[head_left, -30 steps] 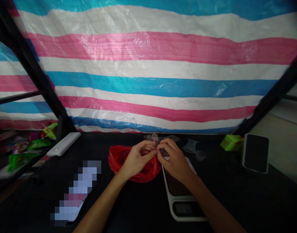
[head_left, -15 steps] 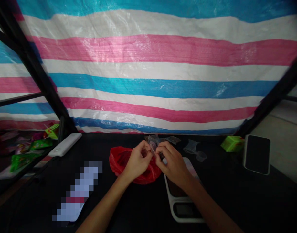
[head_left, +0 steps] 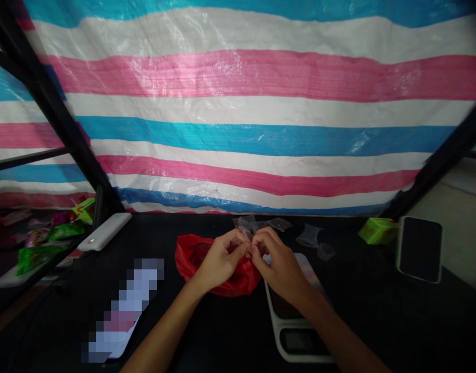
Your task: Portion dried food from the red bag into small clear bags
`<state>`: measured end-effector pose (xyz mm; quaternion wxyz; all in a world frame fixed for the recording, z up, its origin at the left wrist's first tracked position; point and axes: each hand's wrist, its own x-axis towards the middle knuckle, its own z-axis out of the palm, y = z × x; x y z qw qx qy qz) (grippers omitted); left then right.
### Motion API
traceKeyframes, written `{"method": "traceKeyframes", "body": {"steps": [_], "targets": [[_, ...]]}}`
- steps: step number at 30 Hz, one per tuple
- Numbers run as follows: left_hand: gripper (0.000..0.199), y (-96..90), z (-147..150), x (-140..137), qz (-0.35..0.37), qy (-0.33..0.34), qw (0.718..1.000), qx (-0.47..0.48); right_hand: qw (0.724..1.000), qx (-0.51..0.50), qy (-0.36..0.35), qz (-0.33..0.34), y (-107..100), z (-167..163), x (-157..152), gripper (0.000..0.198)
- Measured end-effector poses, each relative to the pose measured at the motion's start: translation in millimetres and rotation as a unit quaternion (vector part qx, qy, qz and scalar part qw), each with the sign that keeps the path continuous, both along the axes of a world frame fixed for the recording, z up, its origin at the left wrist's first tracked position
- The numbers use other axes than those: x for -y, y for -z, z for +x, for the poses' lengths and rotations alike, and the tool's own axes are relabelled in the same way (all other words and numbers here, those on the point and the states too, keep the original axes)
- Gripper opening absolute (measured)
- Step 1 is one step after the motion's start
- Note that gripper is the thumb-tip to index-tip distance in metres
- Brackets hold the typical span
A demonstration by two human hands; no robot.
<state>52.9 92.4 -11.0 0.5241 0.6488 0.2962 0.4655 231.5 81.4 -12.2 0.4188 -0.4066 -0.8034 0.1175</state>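
My left hand [head_left: 227,256] and my right hand [head_left: 274,259] meet fingertip to fingertip above the right part of a red plastic bag [head_left: 191,248]. Both are closed in a pinch on a small clear plastic bag [head_left: 244,224], which shows just beyond the fingers. Its pinched edge is mostly hidden by the fingertips, and I cannot make out its contents. The red bag lies crumpled with its mouth open. Under my right hand and forearm is a white kitchen scale [head_left: 279,339], partly covered, its display dark.
Behind my hands lie more clear bags [head_left: 309,235] and a small clear cup [head_left: 326,252]. A green box [head_left: 377,230] and a dark-screened device [head_left: 420,249] stand at right. A white bar-shaped device [head_left: 105,231] and a blurred-out phone-like object [head_left: 125,316] are at left. Striped sheeting [head_left: 241,111] hangs behind.
My fingertips have come closer together, now covering the part of the clear bag that showed between them. The view has shifted slightly.
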Motion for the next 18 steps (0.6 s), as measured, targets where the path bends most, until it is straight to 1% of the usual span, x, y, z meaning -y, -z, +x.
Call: {"method": "traceKeyframes", "body": {"steps": [4,8,11,16,18], "targets": [[0.024,0.0,-2,2,0.019,0.004,0.999,-0.039,1.0,0.024,0.009,-0.009,3,-3,2,0.014],[0.023,2.8,0,3,0.044,-0.009,0.996,-0.074,0.999,0.01,0.022,-0.031,6,-9,5,0.012],[0.023,5.0,0,1,0.057,-0.014,0.994,-0.087,0.999,0.009,0.036,-0.033,7,-13,7,0.011],[0.025,2.1,-6,-1,0.056,0.02,0.994,-0.097,0.997,0.022,0.065,-0.027,10,-20,11,0.01],[0.026,1.1,-7,0,0.053,0.025,0.993,-0.103,0.996,0.012,0.086,-0.028,9,-19,11,0.01]]}}
